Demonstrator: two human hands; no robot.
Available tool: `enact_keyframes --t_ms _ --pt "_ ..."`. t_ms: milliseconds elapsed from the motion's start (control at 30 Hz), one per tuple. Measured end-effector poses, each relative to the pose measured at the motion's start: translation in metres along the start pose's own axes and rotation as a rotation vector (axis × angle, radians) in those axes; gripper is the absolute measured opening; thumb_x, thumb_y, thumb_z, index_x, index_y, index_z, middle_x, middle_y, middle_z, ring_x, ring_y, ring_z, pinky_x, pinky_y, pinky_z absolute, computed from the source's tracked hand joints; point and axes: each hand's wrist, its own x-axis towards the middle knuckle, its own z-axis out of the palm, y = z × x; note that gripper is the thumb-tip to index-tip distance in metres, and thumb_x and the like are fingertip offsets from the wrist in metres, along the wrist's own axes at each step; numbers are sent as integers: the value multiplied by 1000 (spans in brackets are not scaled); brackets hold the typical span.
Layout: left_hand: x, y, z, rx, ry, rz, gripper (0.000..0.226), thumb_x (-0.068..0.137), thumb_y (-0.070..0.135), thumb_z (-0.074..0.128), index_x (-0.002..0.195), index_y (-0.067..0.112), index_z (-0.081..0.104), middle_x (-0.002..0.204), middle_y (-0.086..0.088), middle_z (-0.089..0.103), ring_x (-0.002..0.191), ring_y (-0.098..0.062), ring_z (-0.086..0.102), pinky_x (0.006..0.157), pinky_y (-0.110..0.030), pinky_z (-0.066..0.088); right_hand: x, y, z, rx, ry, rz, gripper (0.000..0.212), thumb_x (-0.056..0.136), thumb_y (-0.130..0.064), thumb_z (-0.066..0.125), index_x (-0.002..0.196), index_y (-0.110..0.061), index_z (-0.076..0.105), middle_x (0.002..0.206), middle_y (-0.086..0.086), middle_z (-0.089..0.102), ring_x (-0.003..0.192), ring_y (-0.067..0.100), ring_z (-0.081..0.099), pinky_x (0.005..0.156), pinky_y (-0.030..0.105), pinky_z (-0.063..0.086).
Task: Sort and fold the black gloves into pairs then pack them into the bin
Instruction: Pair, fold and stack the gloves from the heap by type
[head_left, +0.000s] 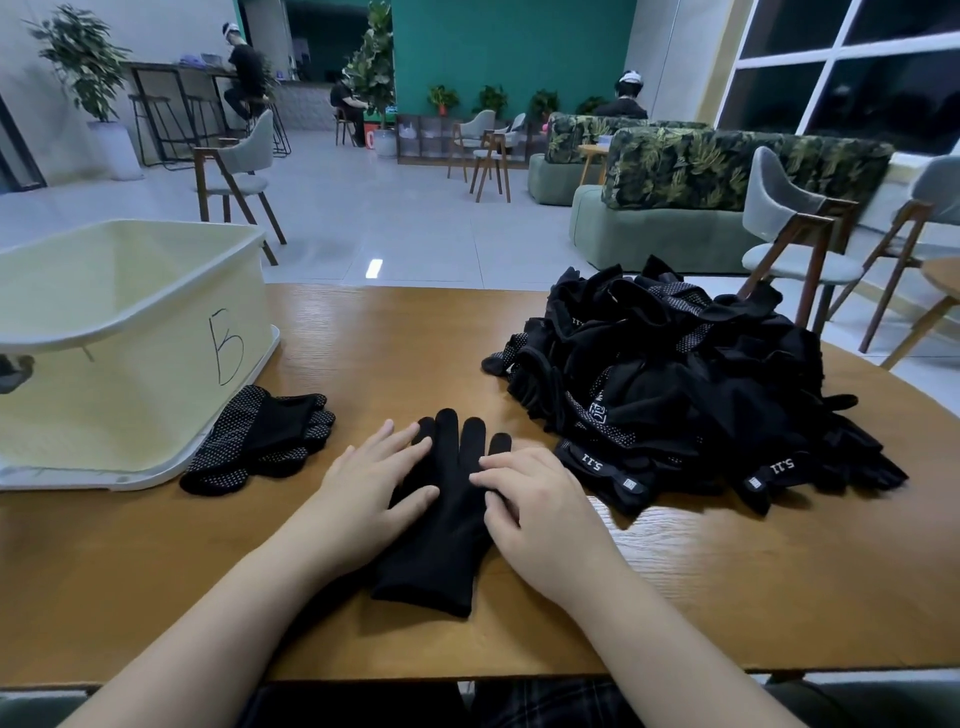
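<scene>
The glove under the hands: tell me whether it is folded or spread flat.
Spread flat. The glove lies full length on the table, fingers pointing away, cuff nearest; the left hand and right hand press on it.

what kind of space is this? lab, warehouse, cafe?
Looks like a lounge or cafe-style common room, not a lab. Leaf-print sofas stand along the window side, a high bar counter with stools at the back left, and potted plants against a teal wall. The work goes on at a wooden table.
</scene>
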Motion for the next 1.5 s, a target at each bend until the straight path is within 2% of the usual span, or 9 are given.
enact_keyframes --t_ms 400,667,800,1000,1067,1133,1200,1367,1500 --pt "-27 19 1 153 -92 217 95 61 90 -12 143 51 17 150 34 0 135 14 -21 114 -24 -15 -13 31 -55 -76 367 217 25 83 0 58 97 -14 71 104 -4 65 106 16 53 84 41 52" --pt "-27 25 2 208 -182 224 83 58 87 -21 136 62 -5 149 32 -18 133 9 -30 115 -29 -16 -34 71 -88 -197 340 626 19 87 -3 58 99 -12 70 127 7 54 123 23 35 90 25 27" --pt "-27 24 2 210 -185 240 82 61 87 -19 137 61 -5 149 31 -19 133 8 -30 115 -29 -16 -30 64 -86 -211 398 463 19 85 -2 60 95 -14 72 123 5 57 120 23 40 94 37 42" --pt "-26 19 4 60 -82 267 85 64 88 -9 137 58 23 144 41 5 135 17 -13 115 -21 -6 -18 62 -66 -284 150 342 18 86 -12 64 101 -16 73 132 3 57 133 24 39 106 41 31" --pt "-27 17 3 -45 24 256 66 75 85 16 126 53 43 136 38 32 132 21 10 113 -17 12 -19 64 -63 -303 165 279 14 83 -10 65 91 -17 74 124 2 62 128 25 47 105 43 32" --pt "-29 16 3 -112 131 229 29 88 55 52 116 48 54 125 30 49 127 14 32 106 -18 30 -19 65 -61 -354 151 231 14 83 -13 64 89 -20 74 120 0 65 124 25 52 106 42 29" --pt "-30 17 4 -118 195 229 24 88 30 64 111 39 63 117 25 55 120 6 44 96 -13 34 -16 65 -57 -392 90 235 18 85 -18 62 99 -20 74 122 -1 64 124 23 52 109 41 23" --pt "-30 16 4 -121 199 247 23 86 26 67 108 34 67 104 35 53 107 8 50 84 2 30 -13 58 -57 -405 198 184 32 83 -23 54 109 -15 71 114 -5 67 102 19 60 89 36 40" --pt "-32 17 2 -142 202 271 35 82 54 47 103 34 68 97 40 52 101 5 56 83 -1 35 -12 52 -65 -308 343 71 39 88 -21 45 119 -8 66 125 -1 62 97 16 50 86 31 44"
